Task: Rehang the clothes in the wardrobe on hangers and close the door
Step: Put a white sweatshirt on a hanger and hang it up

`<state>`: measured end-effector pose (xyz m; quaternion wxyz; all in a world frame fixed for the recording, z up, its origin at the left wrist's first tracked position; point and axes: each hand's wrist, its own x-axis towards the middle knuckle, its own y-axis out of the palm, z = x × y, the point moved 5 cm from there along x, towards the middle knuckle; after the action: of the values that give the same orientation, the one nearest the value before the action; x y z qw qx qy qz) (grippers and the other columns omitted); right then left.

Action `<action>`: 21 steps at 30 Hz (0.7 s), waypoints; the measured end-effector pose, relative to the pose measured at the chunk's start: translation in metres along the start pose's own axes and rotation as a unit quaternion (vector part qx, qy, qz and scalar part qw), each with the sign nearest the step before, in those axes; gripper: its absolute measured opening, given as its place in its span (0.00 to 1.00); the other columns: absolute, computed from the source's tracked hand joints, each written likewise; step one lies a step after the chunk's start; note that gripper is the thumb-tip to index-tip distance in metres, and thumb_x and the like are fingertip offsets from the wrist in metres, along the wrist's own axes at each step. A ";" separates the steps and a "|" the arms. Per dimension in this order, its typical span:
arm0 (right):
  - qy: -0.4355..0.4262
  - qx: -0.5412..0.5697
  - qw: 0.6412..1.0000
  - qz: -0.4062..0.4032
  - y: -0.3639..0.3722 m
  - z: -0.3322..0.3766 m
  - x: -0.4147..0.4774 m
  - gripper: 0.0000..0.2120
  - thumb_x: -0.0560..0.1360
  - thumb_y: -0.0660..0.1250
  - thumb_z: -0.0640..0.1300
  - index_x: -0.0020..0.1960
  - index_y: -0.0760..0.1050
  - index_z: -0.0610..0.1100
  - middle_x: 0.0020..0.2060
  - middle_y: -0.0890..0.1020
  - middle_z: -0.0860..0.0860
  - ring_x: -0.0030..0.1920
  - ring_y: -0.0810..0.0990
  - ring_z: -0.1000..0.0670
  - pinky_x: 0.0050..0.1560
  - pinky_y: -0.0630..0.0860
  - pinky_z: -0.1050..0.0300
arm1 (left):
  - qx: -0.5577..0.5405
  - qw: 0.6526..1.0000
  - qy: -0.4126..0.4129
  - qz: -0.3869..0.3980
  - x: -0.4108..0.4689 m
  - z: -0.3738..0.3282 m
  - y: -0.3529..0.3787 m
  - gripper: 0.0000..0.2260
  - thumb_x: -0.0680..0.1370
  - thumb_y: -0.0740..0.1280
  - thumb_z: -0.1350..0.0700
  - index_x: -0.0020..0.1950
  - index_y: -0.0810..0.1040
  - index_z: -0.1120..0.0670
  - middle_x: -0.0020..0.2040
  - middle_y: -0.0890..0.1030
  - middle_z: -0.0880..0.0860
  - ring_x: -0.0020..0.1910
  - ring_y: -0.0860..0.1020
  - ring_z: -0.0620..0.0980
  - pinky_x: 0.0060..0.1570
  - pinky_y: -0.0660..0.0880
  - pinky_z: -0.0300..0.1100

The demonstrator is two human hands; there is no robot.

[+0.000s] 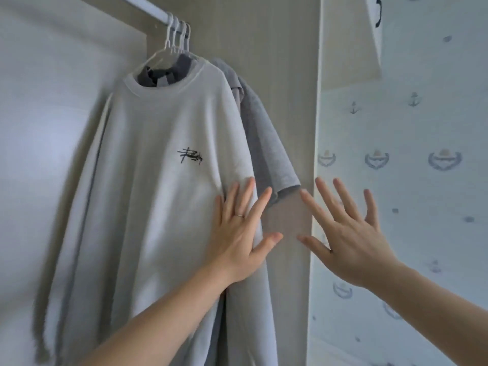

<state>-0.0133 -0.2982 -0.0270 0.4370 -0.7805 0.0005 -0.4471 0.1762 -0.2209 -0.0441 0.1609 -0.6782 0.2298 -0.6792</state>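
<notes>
A white T-shirt point(158, 196) with a small black chest logo hangs on a white hanger point(169, 46) from the wardrobe rail point(148, 9). Behind it hang a grey T-shirt point(266, 143) and a darker garment point(163, 72) on more white hangers. My left hand point(240, 233) lies flat with straight spread fingers on the white shirt's right side. My right hand point(348, 233) is held up with fingers spread, in front of the wardrobe's right edge, holding nothing. Whether it touches anything I cannot tell.
The beige wardrobe side panel point(287, 101) stands right of the clothes. A pale blue wall point(422, 180) with anchor and crest patterns fills the right. A white cabinet door with a black handle point(379, 13) sits at top right. A white panel point(39, 128) is at left.
</notes>
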 end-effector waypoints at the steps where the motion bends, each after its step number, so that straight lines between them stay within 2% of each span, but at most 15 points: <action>1: 0.006 0.001 1.000 0.014 0.006 -0.008 -0.021 0.35 0.77 0.38 0.72 0.80 0.39 0.58 0.80 0.44 0.52 0.80 0.42 0.45 0.75 0.43 0.31 | -0.001 1.000 -0.001 0.016 -0.012 -0.015 0.012 0.34 0.79 0.52 0.32 0.81 0.45 0.39 0.81 0.38 0.44 0.80 0.36 0.52 0.76 0.39 0.57; 5: 0.053 0.016 0.996 0.071 0.031 -0.044 -0.109 0.35 0.78 0.39 0.71 0.80 0.38 0.58 0.80 0.41 0.53 0.79 0.38 0.46 0.75 0.40 0.32 | -0.011 0.997 0.005 0.079 -0.060 -0.075 0.060 0.33 0.79 0.48 0.30 0.81 0.45 0.41 0.82 0.38 0.46 0.80 0.36 0.53 0.75 0.39 0.60; 9: 0.121 0.014 0.984 0.131 0.049 -0.085 -0.203 0.35 0.77 0.38 0.71 0.80 0.37 0.58 0.80 0.39 0.54 0.79 0.38 0.46 0.75 0.39 0.33 | -0.054 0.985 0.018 0.163 -0.107 -0.143 0.117 0.33 0.80 0.48 0.31 0.81 0.44 0.41 0.82 0.38 0.46 0.80 0.37 0.54 0.75 0.46 0.66; 12: 0.177 0.014 0.971 0.161 0.057 -0.118 -0.272 0.35 0.77 0.37 0.71 0.80 0.37 0.59 0.80 0.38 0.55 0.79 0.38 0.46 0.75 0.38 0.33 | -0.056 0.974 0.050 0.214 -0.136 -0.196 0.158 0.33 0.80 0.47 0.31 0.82 0.45 0.42 0.82 0.39 0.46 0.80 0.37 0.53 0.75 0.45 0.66; 16: 0.253 -0.007 0.944 0.212 0.066 -0.161 -0.358 0.35 0.77 0.40 0.72 0.79 0.34 0.59 0.79 0.35 0.54 0.79 0.34 0.47 0.74 0.36 0.34 | -0.077 0.951 0.082 0.287 -0.167 -0.263 0.214 0.33 0.80 0.45 0.30 0.82 0.43 0.42 0.81 0.37 0.47 0.80 0.35 0.54 0.76 0.42 0.64; 18: 0.293 -0.014 0.927 0.233 0.071 -0.182 -0.398 0.36 0.77 0.42 0.71 0.79 0.34 0.59 0.79 0.36 0.54 0.79 0.35 0.46 0.74 0.37 0.33 | -0.096 0.940 0.097 0.314 -0.178 -0.293 0.243 0.33 0.80 0.44 0.30 0.82 0.43 0.42 0.81 0.36 0.47 0.80 0.35 0.54 0.76 0.41 0.64; 21: 0.341 -0.033 0.898 0.276 0.078 -0.216 -0.453 0.37 0.76 0.40 0.71 0.79 0.36 0.58 0.79 0.36 0.53 0.79 0.36 0.45 0.74 0.38 0.32 | -0.128 0.921 0.117 0.348 -0.188 -0.338 0.292 0.33 0.79 0.44 0.30 0.81 0.41 0.41 0.81 0.36 0.46 0.80 0.34 0.53 0.75 0.40 0.63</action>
<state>-0.4056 -0.3167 -0.3488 0.4899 -0.5624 0.3802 -0.5470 -0.1824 -0.3360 -0.3497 0.2708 -0.4860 0.5535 -0.6198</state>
